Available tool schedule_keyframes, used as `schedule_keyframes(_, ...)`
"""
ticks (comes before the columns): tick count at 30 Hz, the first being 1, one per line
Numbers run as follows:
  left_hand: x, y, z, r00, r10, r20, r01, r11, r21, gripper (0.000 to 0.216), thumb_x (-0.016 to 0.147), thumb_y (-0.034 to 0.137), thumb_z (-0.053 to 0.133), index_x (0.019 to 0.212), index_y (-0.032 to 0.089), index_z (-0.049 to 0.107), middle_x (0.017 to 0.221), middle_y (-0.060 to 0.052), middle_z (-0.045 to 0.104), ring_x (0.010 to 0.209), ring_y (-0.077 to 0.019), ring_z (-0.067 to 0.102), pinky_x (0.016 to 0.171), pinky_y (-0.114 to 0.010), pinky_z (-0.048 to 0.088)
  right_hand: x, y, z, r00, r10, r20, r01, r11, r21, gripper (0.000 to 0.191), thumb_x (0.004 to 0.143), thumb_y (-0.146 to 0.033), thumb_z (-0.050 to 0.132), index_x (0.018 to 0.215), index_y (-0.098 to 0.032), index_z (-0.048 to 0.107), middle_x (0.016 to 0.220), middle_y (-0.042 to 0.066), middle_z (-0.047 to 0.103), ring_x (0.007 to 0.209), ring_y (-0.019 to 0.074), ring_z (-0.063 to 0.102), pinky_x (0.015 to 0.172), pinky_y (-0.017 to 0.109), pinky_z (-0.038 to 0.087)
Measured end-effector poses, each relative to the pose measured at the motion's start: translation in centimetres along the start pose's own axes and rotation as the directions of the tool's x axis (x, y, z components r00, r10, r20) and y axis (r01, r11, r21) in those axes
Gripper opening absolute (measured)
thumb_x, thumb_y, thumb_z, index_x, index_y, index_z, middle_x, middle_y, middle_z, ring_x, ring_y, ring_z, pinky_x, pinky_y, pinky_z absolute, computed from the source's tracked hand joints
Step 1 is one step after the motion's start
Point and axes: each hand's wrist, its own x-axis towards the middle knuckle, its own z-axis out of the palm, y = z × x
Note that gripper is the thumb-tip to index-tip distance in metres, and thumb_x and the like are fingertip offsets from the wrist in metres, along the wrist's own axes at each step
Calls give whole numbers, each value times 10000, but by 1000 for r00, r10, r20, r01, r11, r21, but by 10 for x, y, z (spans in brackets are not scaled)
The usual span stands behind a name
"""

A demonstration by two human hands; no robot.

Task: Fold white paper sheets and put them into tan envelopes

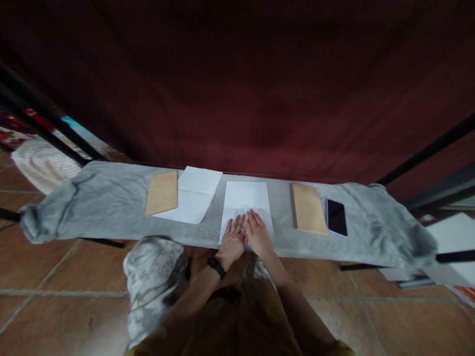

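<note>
A white sheet of paper (247,198) lies in the middle of a narrow table covered with a grey cloth (111,202). Both my hands rest flat on the near half of this sheet, side by side and touching. My left hand (233,241), with a black band at the wrist, has its fingers stretched out and holds nothing. My right hand (258,233) lies the same way, fingers flat on the paper.
A second white sheet (195,195) lies to the left with a brown envelope (162,192) beside it. Another brown envelope (308,208) and a dark phone (336,217) lie to the right. A dark red curtain hangs behind. A grey-white padded seat (154,277) stands on the tiled floor.
</note>
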Motion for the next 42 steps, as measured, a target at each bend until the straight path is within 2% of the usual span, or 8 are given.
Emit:
schedule_keyframes(3, 9, -4, 2, 998, 51, 38, -52, 999, 10, 546, 948, 220, 416, 1491, 171, 394, 1581, -100, 359, 1495, -242, 240, 1222, -479, 208, 8, -4, 13, 991, -32, 133, 45, 995, -92, 484, 1051, -336, 272, 1438, -136, 483, 1521, 121, 447, 1424, 230, 365, 1181, 434, 287)
schedule_keyframes(7, 11, -7, 5, 999, 33, 19, -32, 999, -14, 543, 969, 213, 346, 1510, 167, 360, 1578, -87, 367, 1490, -212, 255, 1228, -463, 201, 7, 11, 13, 984, -32, 176, 64, 981, -182, 475, 1054, -330, 291, 1478, -176, 438, 1566, 97, 382, 1447, 240, 337, 1190, 465, 250)
schedule_keyframes(19, -10, -48, 4, 960, -266, -91, 267, 964, 3, 571, 992, 311, 308, 1514, 80, 327, 1577, -152, 335, 1483, -243, 272, 1228, -460, 205, -22, 66, -10, 999, 30, 14, -24, 957, -289, 581, 1033, -405, 371, 1532, -110, 323, 1549, 172, 382, 1418, 302, 374, 1165, 517, 259)
schedule_keyframes(24, 5, -41, 0, 942, -310, -128, 311, 950, -12, 573, 978, 302, 330, 1500, 65, 351, 1550, -173, 386, 1490, -272, 250, 1232, -497, 176, -22, 69, -10, 996, 85, -35, -92, 955, -281, 568, 1038, -415, 329, 1521, -116, 349, 1527, 172, 422, 1420, 323, 364, 1173, 570, 197)
schedule_keyframes(27, 38, -30, 0, 962, -232, -142, 227, 972, -54, 579, 982, 288, 315, 1529, 99, 300, 1581, -140, 344, 1499, -243, 228, 1237, -467, 176, 2, 59, -6, 991, 128, -44, -135, 963, -234, 567, 1048, -402, 260, 1515, -97, 356, 1534, 172, 413, 1440, 314, 336, 1178, 555, 196)
schedule_keyframes(33, 114, -26, 14, 999, 5, -46, -9, 994, -105, 637, 961, 266, 343, 1565, 125, 197, 1603, -141, 298, 1505, -257, 205, 1223, -505, 167, 91, 37, 18, 994, -7, 107, 20, 993, -120, 564, 1052, -382, 154, 1518, -147, 369, 1572, 109, 366, 1473, 244, 283, 1187, 473, 249)
schedule_keyframes(37, 138, -43, 25, 997, -68, -19, 67, 995, -73, 619, 955, 246, 349, 1549, 102, 254, 1598, -156, 303, 1500, -278, 217, 1218, -509, 167, 129, 46, 36, 989, -22, 145, 46, 986, -160, 545, 1054, -359, 168, 1473, -151, 449, 1535, 100, 432, 1446, 239, 344, 1186, 464, 254)
schedule_keyframes(42, 150, -69, 30, 982, -183, -55, 182, 983, -33, 579, 980, 267, 252, 1520, 70, 324, 1590, -147, 321, 1497, -252, 232, 1228, -460, 165, 140, 72, 48, 991, -34, 129, 66, 966, -251, 544, 1047, -370, 237, 1479, -101, 429, 1562, 132, 373, 1448, 289, 334, 1190, 489, 213)
